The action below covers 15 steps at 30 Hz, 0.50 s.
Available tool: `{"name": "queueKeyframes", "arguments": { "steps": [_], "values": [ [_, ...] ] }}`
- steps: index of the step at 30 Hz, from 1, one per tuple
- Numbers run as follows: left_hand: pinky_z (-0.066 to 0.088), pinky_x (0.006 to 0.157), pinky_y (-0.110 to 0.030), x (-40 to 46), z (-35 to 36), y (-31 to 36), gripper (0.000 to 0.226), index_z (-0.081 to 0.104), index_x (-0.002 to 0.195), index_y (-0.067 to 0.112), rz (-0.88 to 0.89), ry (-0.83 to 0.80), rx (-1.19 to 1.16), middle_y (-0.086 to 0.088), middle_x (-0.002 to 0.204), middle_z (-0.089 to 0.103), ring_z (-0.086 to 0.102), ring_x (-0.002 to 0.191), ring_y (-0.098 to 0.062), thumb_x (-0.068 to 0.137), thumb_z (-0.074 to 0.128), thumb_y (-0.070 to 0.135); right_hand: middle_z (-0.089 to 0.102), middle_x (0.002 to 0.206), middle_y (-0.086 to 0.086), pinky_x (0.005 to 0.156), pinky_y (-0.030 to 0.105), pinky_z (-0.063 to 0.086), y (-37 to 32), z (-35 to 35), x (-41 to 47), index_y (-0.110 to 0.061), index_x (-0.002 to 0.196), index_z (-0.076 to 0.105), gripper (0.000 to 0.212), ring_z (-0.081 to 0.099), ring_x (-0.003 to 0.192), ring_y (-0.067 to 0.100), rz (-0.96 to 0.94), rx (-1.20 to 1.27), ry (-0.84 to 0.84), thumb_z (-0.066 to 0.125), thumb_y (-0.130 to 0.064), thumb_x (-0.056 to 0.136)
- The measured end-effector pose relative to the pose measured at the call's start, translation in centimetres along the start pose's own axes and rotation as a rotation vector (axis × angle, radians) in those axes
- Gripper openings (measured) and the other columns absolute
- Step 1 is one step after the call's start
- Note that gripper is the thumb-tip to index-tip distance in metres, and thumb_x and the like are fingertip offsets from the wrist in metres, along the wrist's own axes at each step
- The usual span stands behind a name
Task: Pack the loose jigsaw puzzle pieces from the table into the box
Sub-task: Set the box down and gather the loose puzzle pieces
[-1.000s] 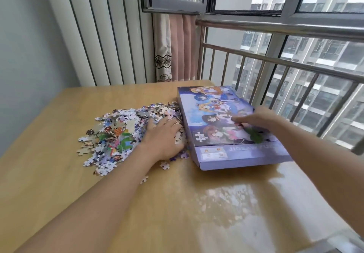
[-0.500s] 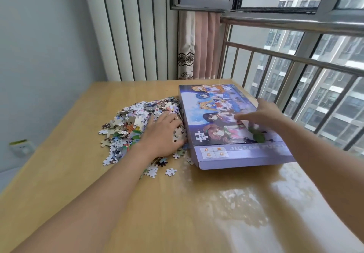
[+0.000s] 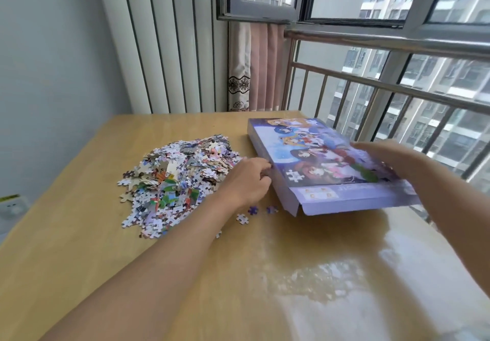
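A heap of loose jigsaw pieces (image 3: 180, 176) lies on the wooden table (image 3: 79, 234), left of the purple puzzle box (image 3: 318, 155) with a cartoon picture on its lid. My left hand (image 3: 246, 181) is between the heap and the box, its curled fingertips hooked on the box's left side edge. My right hand (image 3: 387, 155), blurred by motion, lies across the lid's right part with fingers stretched out. The box's near left corner looks slightly raised. Three stray pieces (image 3: 253, 210) lie just in front of my left hand.
The box sits close to the table's right edge, beside a metal window railing (image 3: 371, 102). A pink curtain (image 3: 254, 70) and white slatted panels stand behind the table. A wall socket (image 3: 13, 205) is low on the left wall. Glare covers the near right tabletop.
My left hand has come off the heap of pieces and moved right to the box's side edge. My right hand has slid toward the lid's right side. The camera has tilted.
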<state>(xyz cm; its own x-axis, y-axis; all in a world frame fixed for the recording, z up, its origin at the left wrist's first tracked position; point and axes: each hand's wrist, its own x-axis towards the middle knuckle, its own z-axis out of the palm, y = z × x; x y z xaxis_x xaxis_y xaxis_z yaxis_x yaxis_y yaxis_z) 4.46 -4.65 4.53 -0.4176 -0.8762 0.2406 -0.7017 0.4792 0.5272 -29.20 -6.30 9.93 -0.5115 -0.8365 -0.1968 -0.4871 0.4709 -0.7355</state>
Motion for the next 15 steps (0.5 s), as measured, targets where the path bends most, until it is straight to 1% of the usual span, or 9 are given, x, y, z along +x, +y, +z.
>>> {"name": "queueKeyframes", "arguments": {
  "steps": [2,3,4,6,9,11,13,14,15],
  "values": [
    [0.049,0.099,-0.039,-0.4,0.6,0.1,0.043,0.068,0.121,0.018,-0.017,-0.032,0.029,0.001,0.127,0.065,0.057,0.118,-0.020,0.080,0.059,0.028,0.051,0.073,0.011,0.052,0.026,0.035,0.8,0.2,-0.1,0.000,0.122,0.062,0.070,0.047,0.055,0.022,0.035,-0.004,-0.021,0.078,-0.054,0.080],
    [0.051,0.094,-0.038,-0.9,1.0,0.1,0.043,0.068,0.117,0.022,-0.016,-0.039,0.066,0.002,0.122,0.066,0.057,0.115,-0.019,0.077,0.062,0.037,0.045,0.067,0.009,0.050,0.025,0.031,1.3,0.4,-0.2,-0.001,0.123,0.061,0.070,0.040,0.050,0.019,0.051,-0.014,-0.035,0.077,-0.054,0.081],
    [0.052,0.091,-0.038,-1.4,1.3,0.0,0.045,0.067,0.115,0.024,-0.014,-0.049,0.117,0.003,0.118,0.066,0.057,0.112,-0.020,0.075,0.062,0.045,0.043,0.065,0.008,0.050,0.025,0.031,1.7,0.5,-0.3,-0.001,0.122,0.061,0.071,0.038,0.049,0.018,0.058,-0.031,-0.036,0.077,-0.055,0.080],
    [0.051,0.090,-0.037,-2.1,1.9,-0.4,0.047,0.064,0.110,0.025,0.009,-0.103,0.223,0.003,0.114,0.064,0.057,0.109,-0.021,0.076,0.057,0.056,0.043,0.068,0.008,0.050,0.027,0.033,2.3,0.7,-0.4,0.001,0.122,0.060,0.076,0.041,0.052,0.019,0.042,-0.064,-0.021,0.077,-0.059,0.078],
    [0.044,0.097,-0.039,-2.8,2.4,-0.5,0.044,0.058,0.113,0.022,0.061,-0.189,0.270,0.000,0.117,0.057,0.050,0.112,-0.022,0.083,0.050,0.053,0.047,0.074,0.008,0.052,0.028,0.034,2.3,0.6,-0.7,0.000,0.123,0.061,0.080,0.042,0.057,0.019,0.028,-0.091,-0.037,0.075,-0.065,0.077],
    [0.039,0.103,-0.039,-2.9,2.6,-0.3,0.045,0.055,0.121,0.020,0.078,-0.190,0.280,-0.001,0.126,0.053,0.047,0.117,-0.022,0.087,0.050,0.049,0.055,0.086,0.011,0.051,0.027,0.036,2.1,0.6,-0.7,-0.002,0.122,0.061,0.082,0.047,0.059,0.020,0.044,-0.099,-0.041,0.074,-0.068,0.075],
    [0.036,0.107,-0.039,-2.5,2.7,0.0,0.050,0.050,0.133,0.019,0.083,-0.201,0.271,-0.001,0.137,0.049,0.046,0.124,-0.022,0.090,0.051,0.044,0.059,0.085,0.012,0.049,0.024,0.039,2.0,0.6,-0.7,-0.003,0.117,0.061,0.082,0.050,0.054,0.021,0.037,-0.123,-0.036,0.072,-0.072,0.075],
    [0.035,0.109,-0.039,-2.3,2.8,0.3,0.052,0.047,0.138,0.019,0.076,-0.212,0.230,-0.001,0.142,0.047,0.045,0.128,-0.022,0.092,0.052,0.042,0.062,0.088,0.014,0.052,0.025,0.043,2.1,0.6,-0.6,-0.003,0.117,0.060,0.082,0.052,0.057,0.022,0.027,-0.116,-0.028,0.072,-0.071,0.075],
    [0.036,0.109,-0.040,-2.0,2.8,0.5,0.054,0.043,0.142,0.019,0.057,-0.221,0.155,-0.002,0.145,0.047,0.044,0.131,-0.022,0.094,0.053,0.041,0.065,0.100,0.016,0.060,0.029,0.048,2.1,0.5,-0.3,-0.002,0.119,0.059,0.082,0.055,0.065,0.024,0.022,-0.092,-0.014,0.074,-0.069,0.075]
  ]
}}
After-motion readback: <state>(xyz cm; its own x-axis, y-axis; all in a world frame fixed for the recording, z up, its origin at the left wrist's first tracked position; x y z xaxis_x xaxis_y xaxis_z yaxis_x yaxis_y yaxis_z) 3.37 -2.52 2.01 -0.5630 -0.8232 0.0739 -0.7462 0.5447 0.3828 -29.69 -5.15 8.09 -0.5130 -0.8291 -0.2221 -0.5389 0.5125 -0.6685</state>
